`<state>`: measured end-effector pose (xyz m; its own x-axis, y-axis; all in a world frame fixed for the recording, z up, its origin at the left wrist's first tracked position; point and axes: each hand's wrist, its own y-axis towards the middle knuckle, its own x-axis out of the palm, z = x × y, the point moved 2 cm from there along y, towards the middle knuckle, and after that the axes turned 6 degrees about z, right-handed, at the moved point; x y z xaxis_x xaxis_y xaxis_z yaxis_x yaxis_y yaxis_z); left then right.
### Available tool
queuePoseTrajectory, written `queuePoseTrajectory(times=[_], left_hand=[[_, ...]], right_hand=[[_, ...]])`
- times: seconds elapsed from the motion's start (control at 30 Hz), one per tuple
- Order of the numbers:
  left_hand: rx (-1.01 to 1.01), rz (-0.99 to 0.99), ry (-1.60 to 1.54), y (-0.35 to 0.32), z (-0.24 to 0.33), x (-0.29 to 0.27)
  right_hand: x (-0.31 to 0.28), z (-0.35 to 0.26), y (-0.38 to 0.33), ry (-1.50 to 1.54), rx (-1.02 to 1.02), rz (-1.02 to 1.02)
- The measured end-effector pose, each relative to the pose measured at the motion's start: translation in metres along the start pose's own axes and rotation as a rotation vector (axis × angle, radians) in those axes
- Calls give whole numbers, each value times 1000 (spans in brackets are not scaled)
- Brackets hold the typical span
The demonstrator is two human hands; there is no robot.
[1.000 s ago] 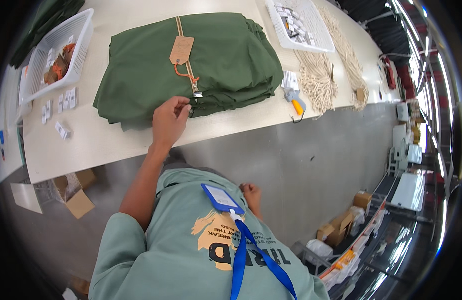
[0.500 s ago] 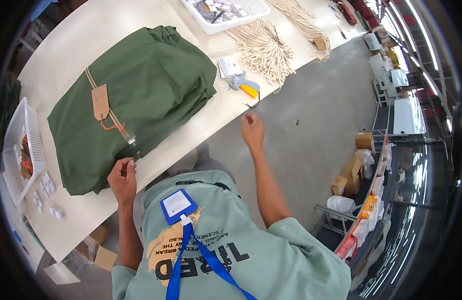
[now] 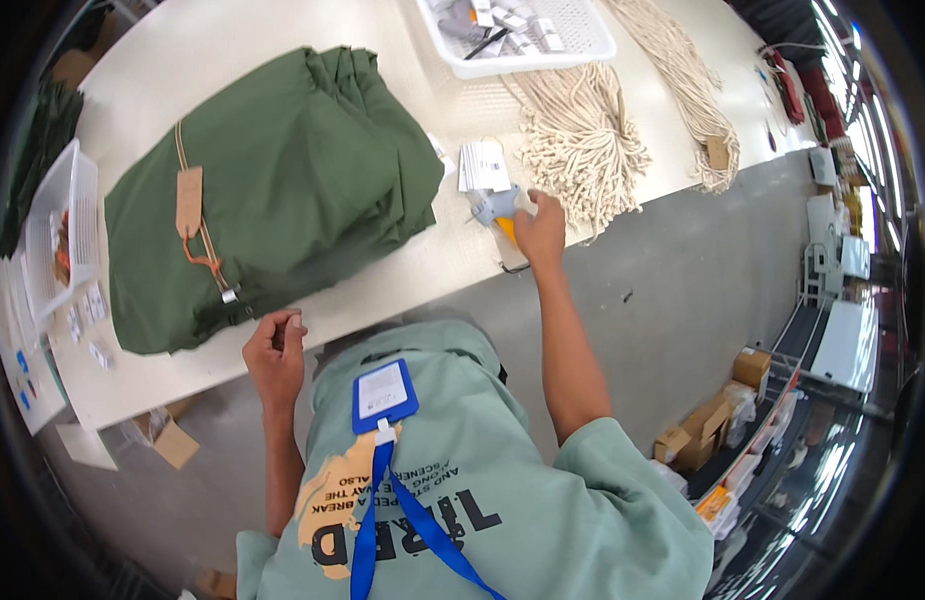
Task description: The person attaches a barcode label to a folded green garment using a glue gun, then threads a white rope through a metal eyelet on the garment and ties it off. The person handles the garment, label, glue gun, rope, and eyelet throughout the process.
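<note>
A large folded dark green cloth item (image 3: 282,180) lies on the table. A cord around it carries a brown hang tag (image 3: 189,200) and an orange tie (image 3: 202,258). At its near lower edge is my left hand (image 3: 275,355), closed with thumb and fingertips together; what they hold, if anything, is too small to make out. To the right, my right hand (image 3: 542,230) is at the handle of a grey and orange tagging gun (image 3: 497,205) lying near the table edge. Its fingers are partly spread beside the gun, and a firm grip does not show.
White cards (image 3: 482,166) lie just beyond the gun. A white basket (image 3: 532,62) of small tags stands at the back, beside bundles of cream cord (image 3: 582,140). Another white basket (image 3: 77,220) is at the left. Cardboard boxes (image 3: 707,430) stand at the right.
My right hand has moved from beyond the table edge to the tagging gun. The left hand stays closed near the cloth's edge. The whole view has shifted.
</note>
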<state>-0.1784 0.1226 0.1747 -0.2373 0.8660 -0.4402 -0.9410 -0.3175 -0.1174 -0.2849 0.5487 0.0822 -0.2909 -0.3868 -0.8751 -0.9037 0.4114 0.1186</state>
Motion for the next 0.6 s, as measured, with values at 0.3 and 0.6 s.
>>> queuePoseTrajectory(times=[0.3,0.6], left_hand=[[-14,-48,67,-21,10,33],[43,-39,434,-36,-16,25]], right_hand=[[9,-15,62,417,144,62],[8,-11,42,410,37,87]])
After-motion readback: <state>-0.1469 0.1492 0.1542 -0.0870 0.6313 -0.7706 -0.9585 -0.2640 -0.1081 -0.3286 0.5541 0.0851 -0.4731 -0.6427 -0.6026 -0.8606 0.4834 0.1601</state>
